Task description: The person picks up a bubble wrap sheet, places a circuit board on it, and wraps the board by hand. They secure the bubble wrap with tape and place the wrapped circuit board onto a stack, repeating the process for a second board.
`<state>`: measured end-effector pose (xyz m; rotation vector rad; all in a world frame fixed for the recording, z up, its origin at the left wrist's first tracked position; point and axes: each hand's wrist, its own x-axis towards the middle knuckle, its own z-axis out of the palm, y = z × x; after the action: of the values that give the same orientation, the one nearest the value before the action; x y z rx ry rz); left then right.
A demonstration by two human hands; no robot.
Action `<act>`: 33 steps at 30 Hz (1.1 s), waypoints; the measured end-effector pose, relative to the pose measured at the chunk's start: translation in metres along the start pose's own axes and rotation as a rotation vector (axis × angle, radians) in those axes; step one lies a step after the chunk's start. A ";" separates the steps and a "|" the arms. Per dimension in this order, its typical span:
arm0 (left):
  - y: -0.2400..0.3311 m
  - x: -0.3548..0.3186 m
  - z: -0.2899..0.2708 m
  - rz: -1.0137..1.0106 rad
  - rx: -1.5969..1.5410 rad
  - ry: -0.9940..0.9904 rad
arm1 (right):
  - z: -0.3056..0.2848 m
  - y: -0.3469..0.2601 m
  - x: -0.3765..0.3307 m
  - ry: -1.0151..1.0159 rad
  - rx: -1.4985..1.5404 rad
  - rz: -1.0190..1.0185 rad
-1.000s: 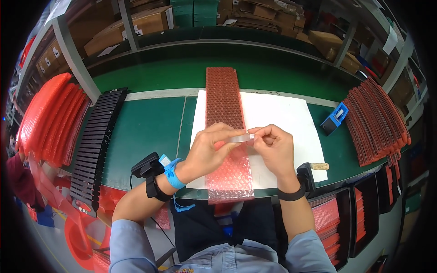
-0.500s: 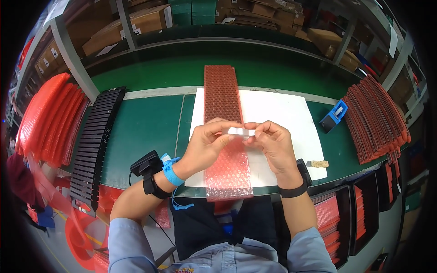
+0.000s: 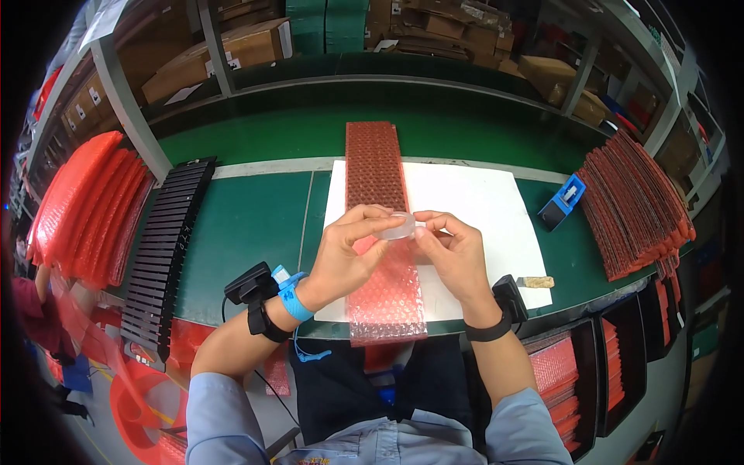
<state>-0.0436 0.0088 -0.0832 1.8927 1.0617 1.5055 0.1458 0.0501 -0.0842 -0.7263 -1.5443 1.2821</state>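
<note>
My left hand (image 3: 350, 244) grips a small translucent roll of clear tape (image 3: 397, 228) by its side. At the roll's right edge my right hand (image 3: 452, 252) pinches with thumb and forefinger, and whether a loose end is between them is too small to tell. Both hands hover over a long red bubble-wrap bag (image 3: 385, 306), partly hiding its middle. Its far part (image 3: 375, 167) looks darker, with something flat inside. Under the bag lies a white sheet (image 3: 473, 201) on the green table.
A black slotted rack (image 3: 167, 256) and a stack of red bubble bags (image 3: 81, 205) stand at left. To the right are a blue tape dispenser (image 3: 563, 203), a stack of filled bags (image 3: 632, 205) and a small yellowish block (image 3: 536, 282). Black bins (image 3: 620, 372) hang at lower right.
The roll has tilted from edge-on to show its round face. My right hand has shifted slightly left and keeps pinching at the roll's edge.
</note>
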 end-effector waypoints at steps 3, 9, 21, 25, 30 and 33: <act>0.002 0.000 -0.001 0.031 0.050 -0.011 | 0.001 -0.002 0.001 -0.003 0.010 0.019; 0.008 0.003 0.001 0.011 0.025 -0.006 | 0.001 -0.001 0.002 -0.066 0.045 -0.047; 0.013 0.001 0.002 -0.182 -0.035 -0.073 | 0.001 0.002 0.001 -0.043 0.055 -0.019; 0.008 0.001 -0.001 -0.183 -0.049 -0.137 | 0.002 0.001 0.000 -0.013 0.030 -0.049; 0.007 0.000 -0.003 -0.183 -0.092 -0.170 | 0.000 0.001 0.000 -0.046 -0.035 -0.037; 0.006 0.000 -0.004 -0.177 -0.108 -0.189 | 0.000 0.002 -0.001 -0.034 -0.014 -0.044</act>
<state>-0.0455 0.0052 -0.0775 1.7764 1.0116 1.2338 0.1460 0.0501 -0.0863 -0.6787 -1.5890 1.2579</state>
